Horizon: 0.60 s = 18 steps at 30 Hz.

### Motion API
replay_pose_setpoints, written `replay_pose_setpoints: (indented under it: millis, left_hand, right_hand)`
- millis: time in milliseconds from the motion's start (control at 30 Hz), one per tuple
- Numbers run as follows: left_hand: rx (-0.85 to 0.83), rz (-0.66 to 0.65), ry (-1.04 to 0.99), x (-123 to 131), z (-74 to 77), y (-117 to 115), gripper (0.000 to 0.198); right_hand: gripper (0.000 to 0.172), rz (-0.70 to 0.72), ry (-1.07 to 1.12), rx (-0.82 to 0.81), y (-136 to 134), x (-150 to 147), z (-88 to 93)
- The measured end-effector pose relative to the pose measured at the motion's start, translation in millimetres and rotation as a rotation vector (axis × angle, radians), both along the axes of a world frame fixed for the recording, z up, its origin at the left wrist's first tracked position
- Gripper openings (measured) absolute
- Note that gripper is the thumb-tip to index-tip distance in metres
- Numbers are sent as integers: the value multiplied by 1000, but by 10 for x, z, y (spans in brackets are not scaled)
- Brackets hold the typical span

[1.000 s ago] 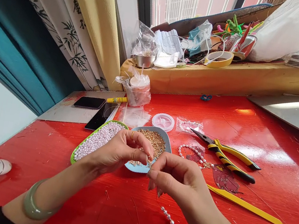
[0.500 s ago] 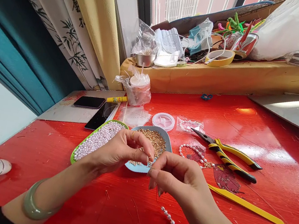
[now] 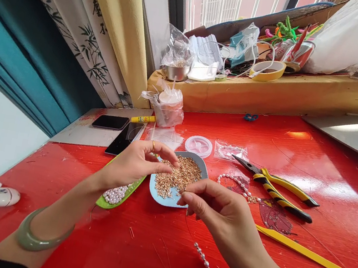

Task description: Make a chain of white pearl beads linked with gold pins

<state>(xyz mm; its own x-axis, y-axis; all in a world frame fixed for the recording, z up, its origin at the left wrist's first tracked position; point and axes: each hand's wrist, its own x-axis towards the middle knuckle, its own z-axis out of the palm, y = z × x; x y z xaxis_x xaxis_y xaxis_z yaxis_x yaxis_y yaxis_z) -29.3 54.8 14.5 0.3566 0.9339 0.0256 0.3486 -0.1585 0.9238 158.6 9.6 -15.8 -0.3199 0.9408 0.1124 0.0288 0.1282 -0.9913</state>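
Note:
My left hand [image 3: 134, 161] hovers over the left edge of the blue tray [image 3: 156, 192], thumb and forefinger apart with nothing seen between them. Gold beads [image 3: 186, 172] fill much of that tray. Beneath my left wrist is a green tray [image 3: 131, 191] of white pearl beads [image 3: 115, 195], partly covered. My right hand [image 3: 217, 212] is closed in a pinch at the blue tray's right corner. From its fingertips a thin thread [image 3: 188, 228] runs down to a strand of pearl beads [image 3: 207, 266] on the red table. The thread's tip is too small to make out.
Right of the trays lie a pearl bracelet [image 3: 231, 178], yellow-black pliers [image 3: 272, 183] and a yellow strip [image 3: 303, 253]. Behind them are a round plastic lid [image 3: 198, 146] and a bagged cup [image 3: 170, 107]. Two phones [image 3: 110, 122] rest at the left back, a white mouse-like device [image 3: 2, 197] at far left.
My left hand has drawn away leftward from my right fingertips, and its thumb and forefinger have parted. My right hand keeps its pinch. The view has shifted slightly.

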Motion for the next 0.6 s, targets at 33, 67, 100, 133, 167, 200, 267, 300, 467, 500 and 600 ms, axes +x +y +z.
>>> replay_pose_setpoints:
  millis: [33, 67, 100, 133, 167, 200, 267, 300, 467, 500, 600]
  left_hand:
    - [32, 12, 119, -49, 35, 25, 12]
    - [50, 10, 237, -108, 68, 49, 10]
    - [57, -5, 365, -176, 95, 72, 11]
    - [64, -36, 504, -248, 115, 92, 12]
    - [92, -74, 661, -323, 126, 110, 12]
    - [115, -112, 823, -393, 127, 126, 15]
    - [125, -127, 1010, -506, 102, 156, 18]
    - [121, -128, 1038, -542, 81, 170, 17]
    - [102, -172, 1006, -543, -33, 227, 14]
    - [104, -176, 1001, -528, -51, 235, 15]
    - [108, -179, 995, -502, -99, 256, 15]
  right_hand:
    - [12, -11, -15, 17, 3, 1, -10]
    - [12, -21, -30, 32, 7, 2, -19]
    - [12, -32, -44, 42, 11, 1, -25]
    - [12, -41, -54, 48, 15, 0, -28]
    - [13, -48, -60, 50, 20, -2, -31]
    - [13, -51, -63, 47, 24, -4, -33]
    - [13, -48, -64, 40, 29, -5, -39]
    - [13, -43, -62, 39, 30, -5, -42]
    - [14, -30, -84, 37, 25, -5, -56]
    - [14, -32, -91, 34, 24, -5, -57]
    - [14, -24, -105, 28, 22, -6, -55]
